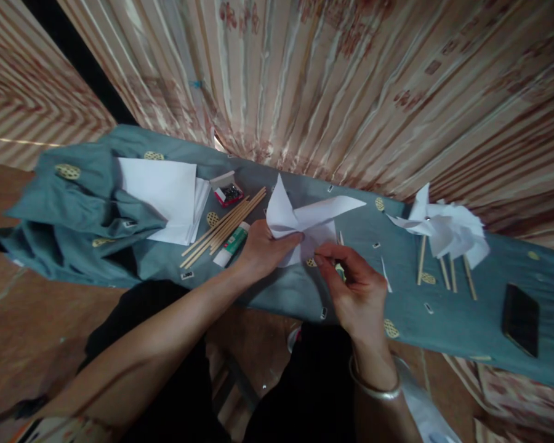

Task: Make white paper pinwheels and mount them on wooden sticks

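A white paper pinwheel (284,215), partly folded with its blades standing up, is gripped by my left hand (264,251), the thumb pressed near its centre. Just right of the paper's lower edge, my right hand (356,284) is closed in a pinch between thumb and forefinger. What it pinches is too small to make out. Something green shows behind those fingers, mostly hidden. Left of my left hand lie a green and white glue stick (232,243) and several thin wooden sticks (226,226). A small open box of pins (228,189) sits behind them.
A stack of white paper (161,184) lies at the left, partly under bunched cloth. Several finished pinwheels on sticks (443,227) lie at the right, near a dark phone (521,320). A green-grey cloth (286,292) covers the narrow table; a curtain (277,80) hangs behind.
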Action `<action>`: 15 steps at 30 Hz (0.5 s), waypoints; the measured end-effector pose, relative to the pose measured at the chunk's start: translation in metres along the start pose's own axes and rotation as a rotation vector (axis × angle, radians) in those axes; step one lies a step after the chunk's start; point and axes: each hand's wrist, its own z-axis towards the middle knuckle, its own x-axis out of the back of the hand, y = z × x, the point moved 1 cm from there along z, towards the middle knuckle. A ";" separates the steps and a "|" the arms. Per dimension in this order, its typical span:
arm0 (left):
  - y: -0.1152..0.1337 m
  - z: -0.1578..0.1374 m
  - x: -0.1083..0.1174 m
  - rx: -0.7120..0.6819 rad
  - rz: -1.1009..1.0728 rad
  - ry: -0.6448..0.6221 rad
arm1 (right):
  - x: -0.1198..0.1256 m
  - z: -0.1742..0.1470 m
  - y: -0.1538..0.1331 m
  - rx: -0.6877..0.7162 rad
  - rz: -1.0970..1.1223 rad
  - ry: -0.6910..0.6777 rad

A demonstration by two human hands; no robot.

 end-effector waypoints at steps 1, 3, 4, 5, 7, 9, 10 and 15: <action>0.001 -0.001 -0.002 0.005 0.008 -0.005 | -0.001 0.000 -0.001 0.055 -0.041 0.006; 0.001 -0.002 -0.004 0.032 0.021 -0.002 | -0.001 0.001 -0.001 0.141 -0.095 0.046; 0.001 -0.003 -0.005 0.050 0.021 0.004 | -0.001 0.001 0.000 0.163 -0.103 0.073; 0.001 -0.003 -0.006 0.069 0.016 0.010 | -0.001 0.002 0.002 0.172 -0.098 0.100; -0.001 -0.004 -0.008 0.107 -0.006 0.020 | -0.002 0.002 0.007 0.162 -0.070 0.136; -0.002 -0.005 -0.010 0.129 -0.029 0.021 | -0.004 0.002 0.012 0.123 -0.044 0.142; -0.003 -0.005 -0.011 0.132 -0.039 0.016 | -0.006 0.002 0.015 0.097 -0.032 0.142; -0.005 -0.008 -0.015 0.128 -0.026 -0.022 | -0.009 0.003 0.022 0.008 0.010 0.142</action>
